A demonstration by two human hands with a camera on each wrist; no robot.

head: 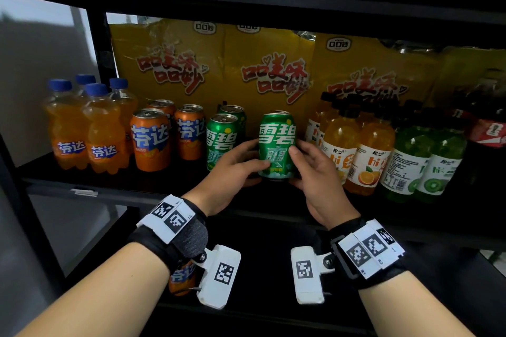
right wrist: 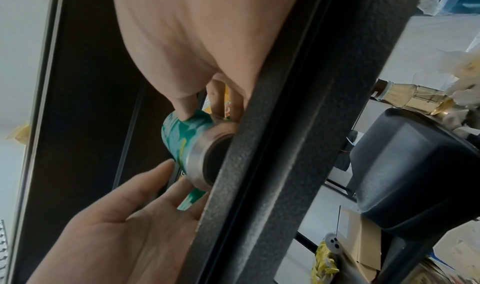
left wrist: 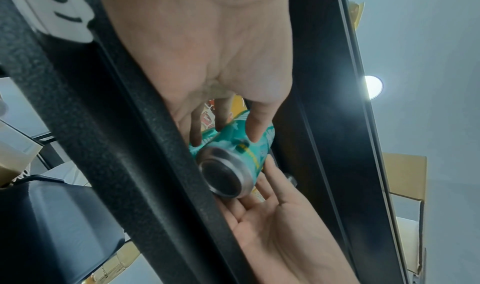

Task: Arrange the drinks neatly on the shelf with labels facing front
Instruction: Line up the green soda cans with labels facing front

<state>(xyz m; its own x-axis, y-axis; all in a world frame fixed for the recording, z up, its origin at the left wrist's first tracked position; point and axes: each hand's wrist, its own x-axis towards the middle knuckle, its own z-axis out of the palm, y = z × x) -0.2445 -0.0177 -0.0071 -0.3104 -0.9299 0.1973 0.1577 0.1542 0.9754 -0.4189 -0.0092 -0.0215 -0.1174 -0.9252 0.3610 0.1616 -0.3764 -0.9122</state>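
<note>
A green Sprite can (head: pixel 276 145) is upright with its label to the front, over the front of the black shelf (head: pixel 131 194). My left hand (head: pixel 254 154) holds its left side and my right hand (head: pixel 299 150) its right side, thumbs in front. In the left wrist view the green can (left wrist: pixel 233 150) shows its bare silver base, with my left hand (left wrist: pixel 233 130) pinching it. The right wrist view shows the can (right wrist: pixel 182 140) in my right hand (right wrist: pixel 200 105). Two more Sprite cans (head: pixel 223 139) stand just left; another is hidden behind the held one.
Left of the Sprite stand Fanta cans (head: pixel 150 139) and Fanta bottles (head: pixel 82 131). To the right are orange juice bottles (head: pixel 367 161), kiwi drink bottles (head: pixel 419 164) and cola bottles (head: pixel 490 123). Yellow cartons (head: pixel 246 68) line the back. A Fanta can (head: pixel 182 276) lies on the lower shelf.
</note>
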